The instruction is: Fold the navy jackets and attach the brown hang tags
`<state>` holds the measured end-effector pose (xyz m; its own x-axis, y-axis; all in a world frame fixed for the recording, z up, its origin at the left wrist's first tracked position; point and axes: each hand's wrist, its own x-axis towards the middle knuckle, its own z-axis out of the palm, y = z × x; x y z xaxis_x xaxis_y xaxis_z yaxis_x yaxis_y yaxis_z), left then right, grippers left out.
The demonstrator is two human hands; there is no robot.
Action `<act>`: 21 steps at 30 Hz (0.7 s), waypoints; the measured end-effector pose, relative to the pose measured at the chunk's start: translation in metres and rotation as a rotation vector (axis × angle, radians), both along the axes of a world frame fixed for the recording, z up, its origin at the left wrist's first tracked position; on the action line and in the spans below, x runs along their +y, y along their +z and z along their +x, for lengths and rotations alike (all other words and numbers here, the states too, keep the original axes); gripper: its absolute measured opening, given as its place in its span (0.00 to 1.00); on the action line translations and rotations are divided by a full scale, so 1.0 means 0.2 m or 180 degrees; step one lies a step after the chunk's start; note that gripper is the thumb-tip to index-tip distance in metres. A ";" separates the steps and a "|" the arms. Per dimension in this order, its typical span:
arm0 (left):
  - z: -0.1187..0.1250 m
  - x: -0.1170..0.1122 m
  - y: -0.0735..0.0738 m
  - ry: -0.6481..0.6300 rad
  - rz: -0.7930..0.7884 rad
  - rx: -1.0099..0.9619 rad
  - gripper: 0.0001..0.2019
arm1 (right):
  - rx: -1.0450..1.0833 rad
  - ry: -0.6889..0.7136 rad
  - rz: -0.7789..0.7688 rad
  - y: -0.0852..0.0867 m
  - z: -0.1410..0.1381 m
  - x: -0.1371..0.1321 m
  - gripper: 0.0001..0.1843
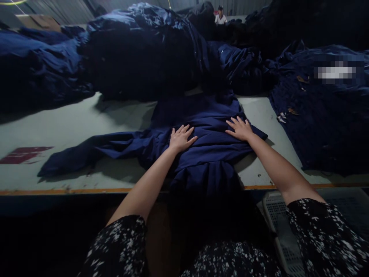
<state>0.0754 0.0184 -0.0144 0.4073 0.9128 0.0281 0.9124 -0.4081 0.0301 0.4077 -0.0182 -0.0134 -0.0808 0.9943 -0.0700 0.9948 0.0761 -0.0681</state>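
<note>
A navy blue garment (201, 146) lies spread on the pale green table (69, 127), one sleeve stretched out to the left and its lower part hanging over the near edge. My left hand (181, 139) presses flat on its middle with the fingers apart. My right hand (240, 129) rests flat on the garment's upper right part, close to the other sleeve, which is folded short. Neither hand grips the cloth.
Large heaps of navy garments (138, 57) cover the far table, and another pile (317, 115) lies at right. A grey plastic crate (279, 227) stands below the near edge at right. A person (220, 16) stands in the far background.
</note>
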 end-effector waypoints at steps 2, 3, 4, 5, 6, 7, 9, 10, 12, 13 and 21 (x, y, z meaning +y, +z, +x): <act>0.03 -0.04 0.00 -0.0022 -0.0011 -0.0021 0.32 | -0.0052 -0.0023 0.0014 -0.01 0.03 -0.04 0.41; 0.05 -0.06 0.00 -0.0041 -0.0011 -0.0041 0.32 | -0.0075 -0.0030 0.0027 -0.02 0.06 -0.07 0.41; 0.07 -0.07 0.00 -0.0067 -0.0010 -0.0068 0.33 | -0.0090 -0.0036 0.0045 -0.03 0.09 -0.09 0.41; 0.10 -0.08 -0.01 -0.0099 -0.0011 -0.0100 0.33 | -0.0094 -0.0043 0.0066 -0.03 0.12 -0.10 0.41; 0.14 -0.09 -0.01 -0.0136 -0.0015 -0.0137 0.33 | -0.0089 -0.0050 0.0088 -0.04 0.16 -0.12 0.41; 0.18 -0.09 -0.01 -0.0174 -0.0022 -0.0179 0.33 | -0.0077 -0.0060 0.0102 -0.04 0.21 -0.13 0.40; 0.26 -0.09 -0.02 -0.0247 -0.0047 -0.0263 0.33 | -0.0055 -0.0096 0.0104 -0.04 0.30 -0.13 0.41; 0.31 -0.08 -0.02 -0.0284 -0.0058 -0.0301 0.33 | -0.0047 -0.0112 0.0106 -0.05 0.35 -0.13 0.41; 0.37 -0.06 -0.01 -0.0353 -0.0094 -0.0355 0.33 | -0.0040 -0.0120 0.0118 -0.05 0.43 -0.13 0.40; 0.38 -0.06 -0.01 -0.0392 -0.0131 -0.0372 0.33 | -0.0042 -0.0112 0.0123 -0.05 0.46 -0.12 0.40; 0.18 -0.10 0.05 0.0009 -0.0064 -0.0337 0.34 | -0.0235 -0.0023 0.0182 0.13 0.21 -0.03 0.29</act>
<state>0.1111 -0.0019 -0.0052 0.4004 0.9148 0.0525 0.9049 -0.4038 0.1345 0.4496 -0.0238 0.0132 -0.0705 0.9973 -0.0186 0.9975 0.0707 0.0096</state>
